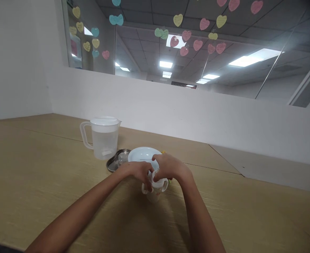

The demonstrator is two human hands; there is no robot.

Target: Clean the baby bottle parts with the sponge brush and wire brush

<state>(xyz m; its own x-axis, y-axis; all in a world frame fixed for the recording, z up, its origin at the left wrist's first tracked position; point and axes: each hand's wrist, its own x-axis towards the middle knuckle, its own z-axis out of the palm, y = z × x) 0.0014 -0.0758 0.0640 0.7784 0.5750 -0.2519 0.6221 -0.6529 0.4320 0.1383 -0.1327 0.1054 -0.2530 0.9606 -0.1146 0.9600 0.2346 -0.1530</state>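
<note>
A small translucent cup with two side handles (154, 197) stands on the table in front of me, with a whitish lid or top piece (158, 183) at its upper end. My left hand (141, 171) is closed at the cup's upper left side, fingers bent down over it. From the right, my right hand (169, 165) reaches over the top with its fingers curled around the whitish piece. The fingers partly hide the cup's rim, so I cannot tell whether the top is seated or loose. Right behind both hands sits a pale blue-white bowl (141, 151).
A clear lidded pitcher (105, 142), its handle to the left, stands behind on the left. Beside it lies a metal kidney-shaped tray (111, 166) holding a clear rounded object (123, 157). Bits of yellow and green show behind my right hand. A white wall (157, 105) rises behind the table.
</note>
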